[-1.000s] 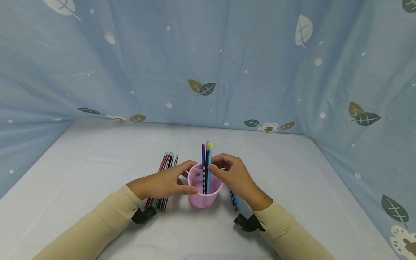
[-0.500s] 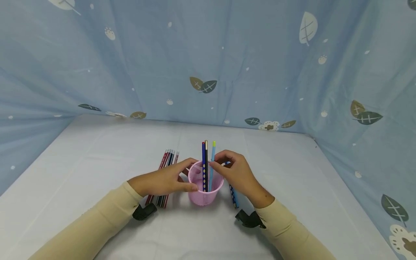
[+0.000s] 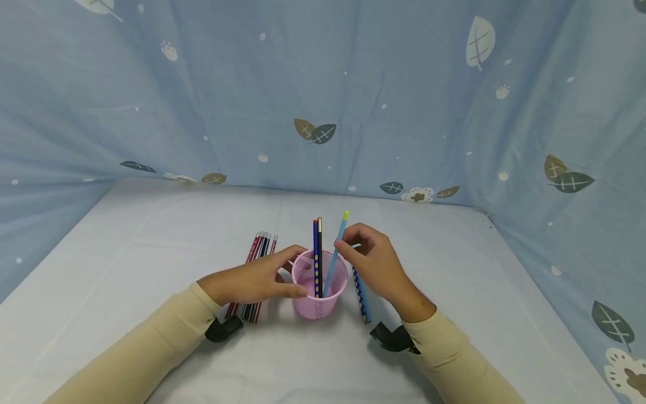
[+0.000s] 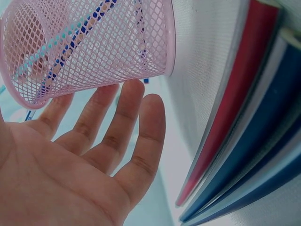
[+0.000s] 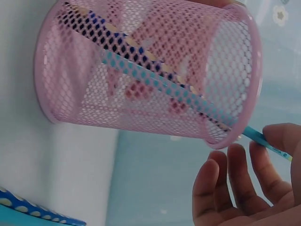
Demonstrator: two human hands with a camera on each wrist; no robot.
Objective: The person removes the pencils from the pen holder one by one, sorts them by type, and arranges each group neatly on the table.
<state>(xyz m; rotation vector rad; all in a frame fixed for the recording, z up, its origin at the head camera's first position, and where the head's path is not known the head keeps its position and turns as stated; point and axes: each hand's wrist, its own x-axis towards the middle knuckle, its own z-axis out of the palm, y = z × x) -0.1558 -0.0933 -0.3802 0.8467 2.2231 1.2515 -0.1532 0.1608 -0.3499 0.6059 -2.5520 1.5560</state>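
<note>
A pink mesh pen cup point(image 3: 314, 308) stands upright on the white table. My left hand point(image 3: 254, 283) holds its left side, thumb at the near rim and fingers round the back; the left wrist view has those fingertips against the mesh. Between thumb and index finger, my right hand point(image 3: 374, 265) pinches a light blue pencil point(image 5: 256, 136) near its yellow-green top end. That pencil leans to the right, its lower part inside the cup. Also in the cup are a dark blue dotted pencil point(image 3: 315, 238) and a black pencil point(image 3: 320, 235) with a gold end.
Left of the cup, partly under my left hand, lies a bundle of red and dark striped pencils point(image 3: 258, 247). To the right lie a blue dotted pencil point(image 3: 360, 294) and a light blue one. A blue leaf-patterned cloth point(image 3: 242, 101) hangs behind the table.
The light blue pencil has separated from the other two and tilted right, as my right hand moved right and slightly up with it. My left hand stays on the cup.
</note>
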